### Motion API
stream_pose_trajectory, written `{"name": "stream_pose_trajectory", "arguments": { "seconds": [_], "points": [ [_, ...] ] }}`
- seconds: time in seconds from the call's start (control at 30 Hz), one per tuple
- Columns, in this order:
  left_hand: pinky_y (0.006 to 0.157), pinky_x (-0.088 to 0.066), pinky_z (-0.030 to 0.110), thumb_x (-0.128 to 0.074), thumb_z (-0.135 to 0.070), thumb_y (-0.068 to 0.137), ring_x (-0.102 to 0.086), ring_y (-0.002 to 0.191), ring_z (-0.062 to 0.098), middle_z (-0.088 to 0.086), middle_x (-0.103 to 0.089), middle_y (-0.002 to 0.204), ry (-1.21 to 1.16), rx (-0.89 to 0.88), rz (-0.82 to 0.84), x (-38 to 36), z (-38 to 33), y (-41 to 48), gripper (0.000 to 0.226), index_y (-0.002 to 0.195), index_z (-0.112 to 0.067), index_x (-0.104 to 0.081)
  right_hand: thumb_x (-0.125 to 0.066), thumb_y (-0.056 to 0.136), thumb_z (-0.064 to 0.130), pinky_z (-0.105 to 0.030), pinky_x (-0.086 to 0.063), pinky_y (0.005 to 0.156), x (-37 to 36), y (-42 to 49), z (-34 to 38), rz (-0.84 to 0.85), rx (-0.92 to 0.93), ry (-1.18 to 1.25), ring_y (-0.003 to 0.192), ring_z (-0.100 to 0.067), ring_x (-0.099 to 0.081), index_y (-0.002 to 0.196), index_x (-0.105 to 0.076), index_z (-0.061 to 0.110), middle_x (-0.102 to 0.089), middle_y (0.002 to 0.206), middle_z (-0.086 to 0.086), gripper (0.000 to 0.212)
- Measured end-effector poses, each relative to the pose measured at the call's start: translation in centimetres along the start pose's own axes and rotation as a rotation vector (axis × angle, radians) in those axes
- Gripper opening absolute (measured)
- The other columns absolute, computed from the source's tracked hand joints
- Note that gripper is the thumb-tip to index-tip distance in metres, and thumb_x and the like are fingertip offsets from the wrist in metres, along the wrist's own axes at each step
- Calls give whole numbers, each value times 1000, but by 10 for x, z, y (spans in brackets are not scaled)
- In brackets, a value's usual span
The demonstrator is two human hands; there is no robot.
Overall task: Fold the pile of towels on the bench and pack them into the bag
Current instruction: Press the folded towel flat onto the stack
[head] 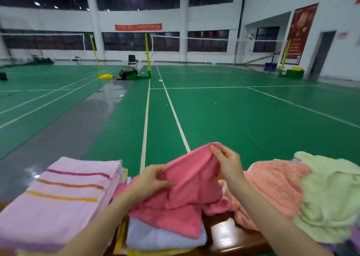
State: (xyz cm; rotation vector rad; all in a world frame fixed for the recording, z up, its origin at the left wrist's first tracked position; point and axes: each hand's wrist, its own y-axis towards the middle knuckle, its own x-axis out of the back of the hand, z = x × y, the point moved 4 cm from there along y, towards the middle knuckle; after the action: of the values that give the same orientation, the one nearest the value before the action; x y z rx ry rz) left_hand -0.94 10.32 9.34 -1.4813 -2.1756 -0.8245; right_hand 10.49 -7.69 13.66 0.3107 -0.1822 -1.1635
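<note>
Left hand (150,179) grips a bunched fold at the near left of the pink towel (187,189), fingers curled into the cloth. Right hand (228,162) pinches the towel's raised far edge, thumb and fingers closed on it. The pink towel is held up, crumpled, above the wooden bench (224,234), its lower part draped onto a folded lavender towel (165,238). To the left lies a folded pale pink striped towel (58,195) on top of a stack. To the right lies an unfolded salmon towel (272,183), with a pale green towel (331,195) heaped just beside it, touching. Beyond the bench lies a green court floor (233,109).
</note>
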Motion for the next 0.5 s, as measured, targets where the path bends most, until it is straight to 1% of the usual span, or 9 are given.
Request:
{"name": "stream_pose_trajectory", "arguments": {
  "seconds": [0.07, 0.13, 0.17, 0.23, 0.3, 0.33, 0.4, 0.47, 0.5],
  "points": [
    [60, -40, 27, -62, -52, 55, -41, 55, -3, -18, -49, 54, 174, -3, -29, 23, 3, 5, 36, 73, -21, -67, -56, 91, 9, -6, -40, 60, 8, 22, 19, -23, 28, 16, 53, 13, -47, 84, -64, 13, -58, 75, 8, 11],
    [63, -46, 31, -60, -50, 59, -48, 57, 4, -16, -52, 53, 323, 23, -25, 45, 4, 4, 28, 71, -25, -64, -57, 91, 13, -8, -39, 57, 18, 39, 33, -51, 30, 57, 54, 9, -48, 89, -66, 11, -58, 69, 13, 9],
    [65, -47, 32, -60, -48, 61, -54, 60, 8, -15, -55, 55, 395, 50, -2, 53, 6, 2, 25, 73, -26, -65, -57, 91, 14, -11, -39, 58, 23, 45, 39, -67, 18, 89, 57, 6, -49, 86, -66, 14, -59, 67, 14, 10],
    [67, -47, 31, -61, -48, 65, -60, 69, 13, -9, -61, 63, 533, 99, 64, 61, 10, -6, 30, 80, -23, -68, -58, 91, 17, -19, -40, 65, 33, 54, 46, -98, -6, 155, 67, -2, -50, 81, -65, 20, -60, 73, 10, 12],
    [66, -44, 27, -65, -36, 73, -58, 69, 11, -8, -59, 61, 609, 130, 49, 66, 14, -13, 12, 71, -24, -66, -58, 91, 18, -22, -40, 67, 42, 58, 50, -115, -9, 189, 70, -6, -49, 80, -64, 20, -59, 75, 7, 12],
    [64, -42, 27, -66, -27, 76, -55, 67, 9, -10, -56, 55, 619, 134, 17, 67, 16, -17, 15, 61, -27, -61, -58, 91, 18, -21, -40, 67, 46, 59, 50, -119, -8, 196, 70, -6, -49, 80, -64, 20, -59, 75, 7, 12],
    [61, -40, 26, -67, -20, 77, -51, 59, 5, -14, -56, 50, 576, 146, -21, 69, 19, -21, 33, 49, -32, -55, -58, 91, 17, -20, -40, 67, 53, 59, 51, -133, -17, 217, 70, -5, -50, 82, -64, 20, -59, 76, 7, 12],
    [61, -42, 25, -71, -18, 76, -50, 53, 0, -17, -60, 52, 468, 170, 14, 72, 23, -23, 39, 46, -40, -60, -56, 92, 16, -20, -41, 68, 61, 59, 50, -155, -37, 260, 71, -6, -50, 84, -63, 19, -58, 78, 6, 11],
    [63, -43, 25, -73, -19, 74, -52, 55, -1, -17, -62, 55, 416, 158, 42, 72, 23, -23, 38, 47, -44, -62, -56, 92, 16, -20, -41, 68, 65, 59, 49, -165, -47, 279, 71, -7, -51, 86, -63, 17, -58, 79, 5, 9]
  ]
}}
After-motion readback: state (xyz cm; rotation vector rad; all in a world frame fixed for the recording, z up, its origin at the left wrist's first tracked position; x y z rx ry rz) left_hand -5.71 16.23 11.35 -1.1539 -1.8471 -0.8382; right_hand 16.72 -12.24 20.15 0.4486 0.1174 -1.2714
